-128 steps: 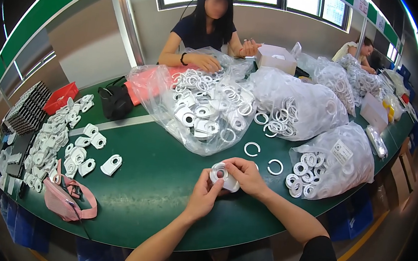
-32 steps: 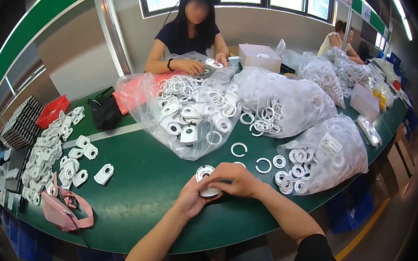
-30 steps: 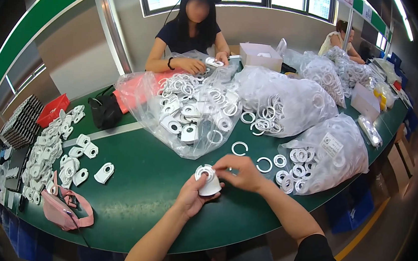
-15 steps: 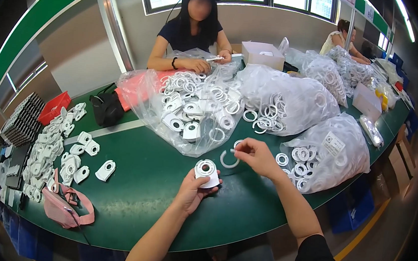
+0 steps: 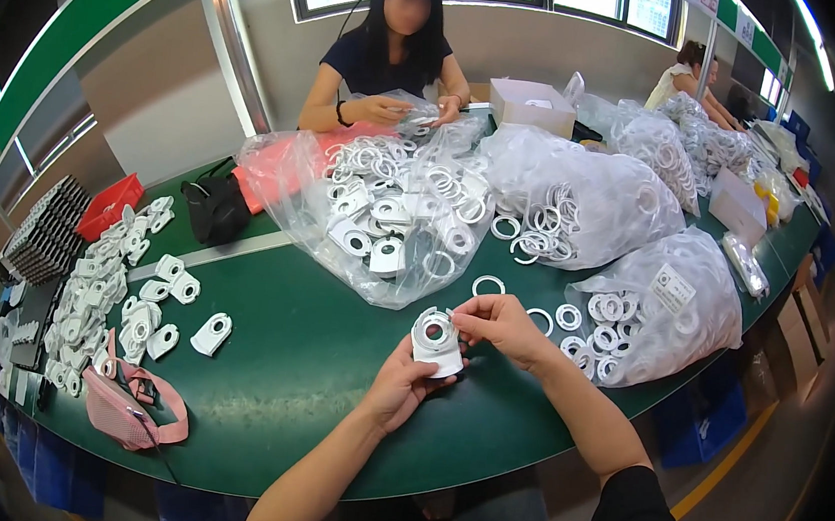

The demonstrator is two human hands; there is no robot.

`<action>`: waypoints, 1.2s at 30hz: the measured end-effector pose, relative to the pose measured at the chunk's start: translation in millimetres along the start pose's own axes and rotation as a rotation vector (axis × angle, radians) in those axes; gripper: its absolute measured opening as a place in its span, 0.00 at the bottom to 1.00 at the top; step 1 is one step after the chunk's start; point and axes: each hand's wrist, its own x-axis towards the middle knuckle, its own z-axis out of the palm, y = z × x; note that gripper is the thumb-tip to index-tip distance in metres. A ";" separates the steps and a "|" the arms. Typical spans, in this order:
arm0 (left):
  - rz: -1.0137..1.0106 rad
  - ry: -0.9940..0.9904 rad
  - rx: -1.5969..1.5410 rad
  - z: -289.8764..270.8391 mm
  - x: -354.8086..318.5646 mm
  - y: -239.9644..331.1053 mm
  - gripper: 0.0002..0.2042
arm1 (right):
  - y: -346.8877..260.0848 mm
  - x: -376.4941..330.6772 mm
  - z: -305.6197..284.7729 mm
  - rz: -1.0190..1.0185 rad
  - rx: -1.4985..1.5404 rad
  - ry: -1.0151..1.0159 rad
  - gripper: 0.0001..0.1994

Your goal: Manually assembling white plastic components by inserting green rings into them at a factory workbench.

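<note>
In my left hand (image 5: 397, 387) is a white plastic housing (image 5: 444, 362) with a flat tab and a round, dark-centred opening facing up. The thumb lies across its lower part. My right hand (image 5: 507, 327) pinches a white open ring (image 5: 422, 319), which now lies against the round end of the housing. Whether the ring is seated there I cannot tell. Beyond my right hand a loose white ring (image 5: 488, 285) rests on the green table (image 5: 276, 368), and another ring (image 5: 539, 320) lies beside that wrist.
Clear bags of white parts, one open in the middle (image 5: 390, 283) and one at right (image 5: 704, 308), crowd the table. Loose housings (image 5: 92, 300), a pink pouch (image 5: 132, 409) and a red bin (image 5: 109, 208) stand left. A co-worker (image 5: 396, 68) sits across, handling parts.
My right hand has brought the open ring down and left onto the housing. The left hand has risen slightly to the right with the housing. Across the table, the co-worker's hands have come together.
</note>
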 end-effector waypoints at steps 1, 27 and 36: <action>0.000 0.001 0.000 0.0 -0.3 0.6 0.28 | 0.3 0.1 0.5 0.014 -0.021 -0.005 0.08; 0.232 0.070 0.656 -1.2 0.2 -11.7 0.12 | 4.1 -0.8 1.9 -0.196 -0.399 -0.134 0.09; 0.449 0.206 1.158 1.4 -4.9 -4.7 0.10 | 2.7 -6.7 -0.6 -0.157 -0.400 -0.274 0.06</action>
